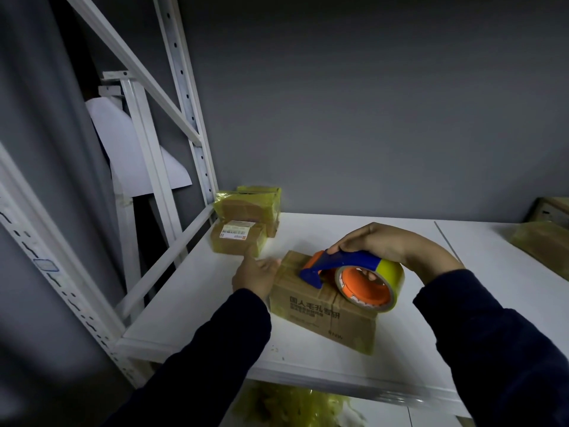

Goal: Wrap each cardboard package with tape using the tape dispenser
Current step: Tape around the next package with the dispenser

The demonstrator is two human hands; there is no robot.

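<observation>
On the box, right hand grips dispenser (left hand lies flat against its edge).

Blue dispenser showing an orange core, yellow tape, brown box bearing black print, white shelf, grey wall, navy sleeves

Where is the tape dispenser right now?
Head view, centre-right: the tape dispenser sits on top of the cardboard box, gripped by the right hand.

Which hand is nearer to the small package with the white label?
Left. The left hand lies just in front of the labelled package; the right hand grips the tape dispenser, farther right.
</observation>
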